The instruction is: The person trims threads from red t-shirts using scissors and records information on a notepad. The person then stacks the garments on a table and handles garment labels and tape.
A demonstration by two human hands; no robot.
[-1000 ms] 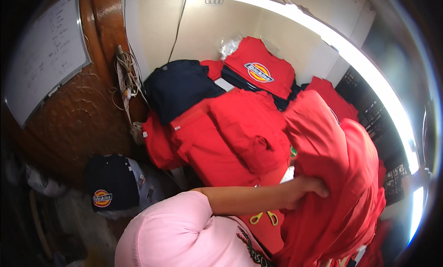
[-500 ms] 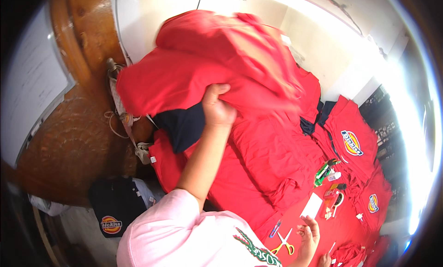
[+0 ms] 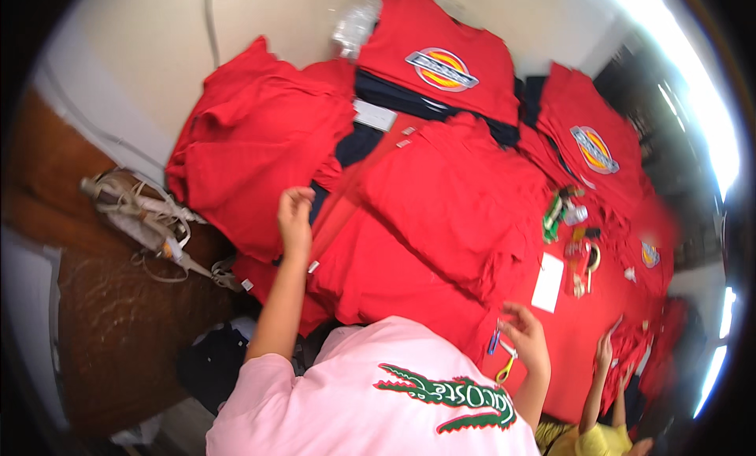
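My left hand is raised beside a rumpled heap of red shirts at the left. Its fingers are loosely bent with nothing in them. Lower right, my right hand hovers with fingers parted and empty. Under and beside it lie a blue pen and yellow-handled scissors, partly hidden by the hand. A spread red shirt lies in the middle, between both hands. A white card rests on red cloth to the right of my right hand.
Folded red shirts with a printed badge are stacked at the back. Tape and small tools sit at the right. Another person in a yellow top reaches in from lower right. A corded white appliance lies on brown wood at left.
The red garment my left hand held up is let go and now lies on the left heap. That hand has drawn down and left. The view has swung rightward.
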